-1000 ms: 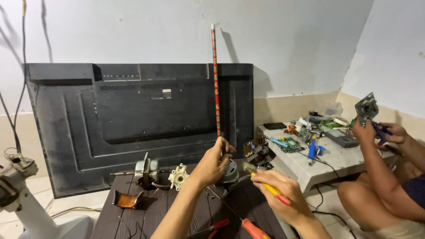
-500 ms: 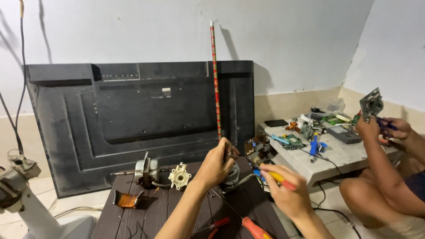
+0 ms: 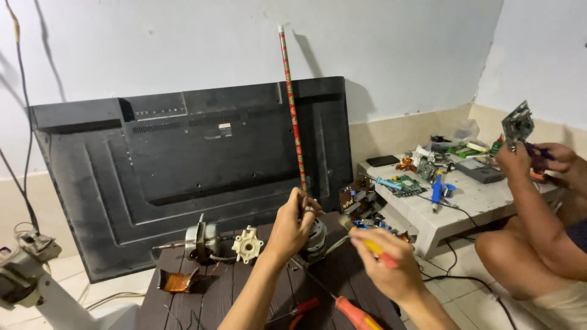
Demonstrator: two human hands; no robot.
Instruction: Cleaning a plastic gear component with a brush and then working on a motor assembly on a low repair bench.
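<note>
My left hand (image 3: 292,225) grips a small metal fan motor (image 3: 316,235) over a dark wooden table (image 3: 238,287). My right hand (image 3: 384,264) is closed on a brush with a yellow and red handle (image 3: 374,250); its bristle end points at the motor. Left of the motor lie a white plastic gear piece (image 3: 247,244), another metal motor part (image 3: 202,240) and a coil of copper wire (image 3: 177,281). An orange-handled screwdriver (image 3: 353,313) and red-handled pliers (image 3: 301,307) rest on the table near my forearms.
A large black television back (image 3: 189,165) leans on the white wall, with a red patterned stick (image 3: 292,107) upright before it. At right, another person's hands (image 3: 532,159) hold a circuit board (image 3: 517,124) over a low white table (image 3: 465,198) strewn with electronics. A white fan stand (image 3: 36,287) is at lower left.
My right hand has moved up and left, bringing the brush closer to the motor. The other person has raised the circuit board slightly.
</note>
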